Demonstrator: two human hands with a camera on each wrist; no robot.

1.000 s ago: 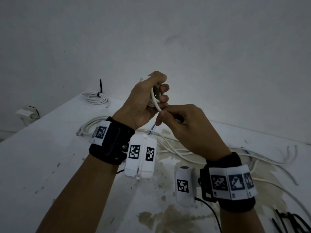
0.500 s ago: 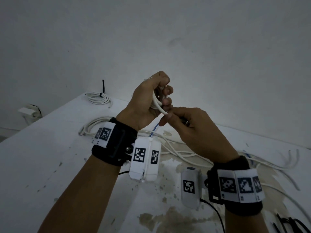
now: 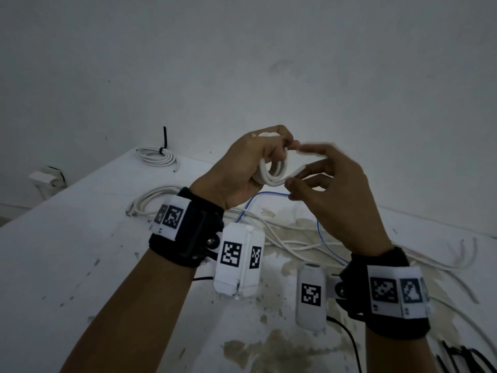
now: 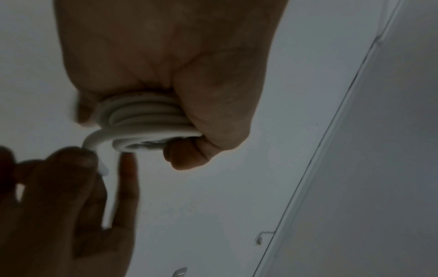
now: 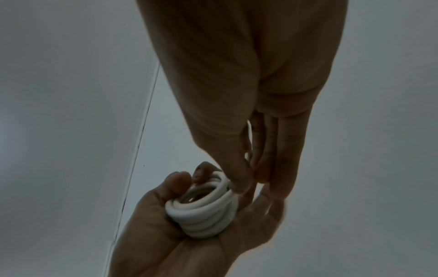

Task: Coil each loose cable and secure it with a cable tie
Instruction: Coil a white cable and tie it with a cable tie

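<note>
Left hand [image 3: 242, 168] clamps the white cable coil [image 3: 271, 170]; right hand [image 3: 330, 189] pinches its tail end [image 4: 94, 142]. If that pinch slips, the stiff loops likely spring open untied.

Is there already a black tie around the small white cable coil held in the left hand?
No: the small white cable coil gripped in the left hand shows only bare white loops, with no tie around it.

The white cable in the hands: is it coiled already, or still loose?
Mostly coiled: the left hand grips stacked loops of the white cable; the right hand pinches its free end.
</note>
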